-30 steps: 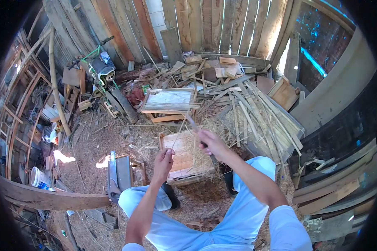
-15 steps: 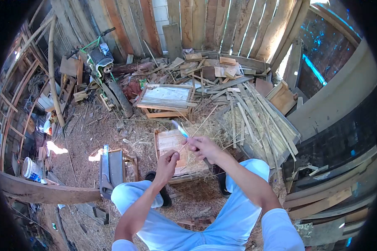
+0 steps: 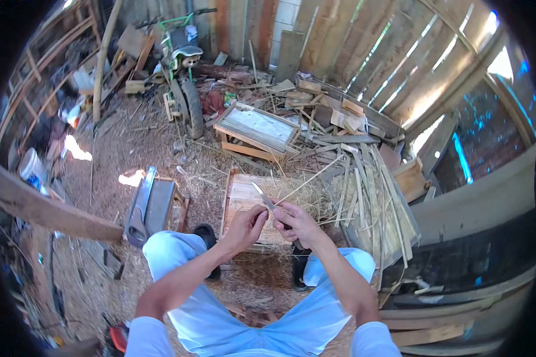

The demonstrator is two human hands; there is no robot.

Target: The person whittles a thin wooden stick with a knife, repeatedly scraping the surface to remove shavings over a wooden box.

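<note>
My right hand (image 3: pixel 298 225) is closed around the handle of a knife (image 3: pixel 263 195), its pale blade pointing up and away to the left. Close beside it, my left hand (image 3: pixel 246 230) pinches a thin wooden strip (image 3: pixel 311 179). The strip passes by the knife and my right fingers, then runs out to the upper right. Where exactly the blade meets the strip is hard to make out. Both hands are above a low wooden box or board (image 3: pixel 235 195) with straw-like shavings on it.
A handsaw (image 3: pixel 138 215) lies on a small stool (image 3: pixel 159 205) at left. Long split strips (image 3: pixel 372 202) are piled at right. A framed wooden box (image 3: pixel 259 128), scrap wood (image 3: pixel 339 116) and a motorbike (image 3: pixel 184 71) stand farther back. A wooden beam (image 3: pixel 53 205) crosses at left.
My hands have come closer together, and the knife has drawn back to the left hand along the strip. The view has turned, shifting the background.
</note>
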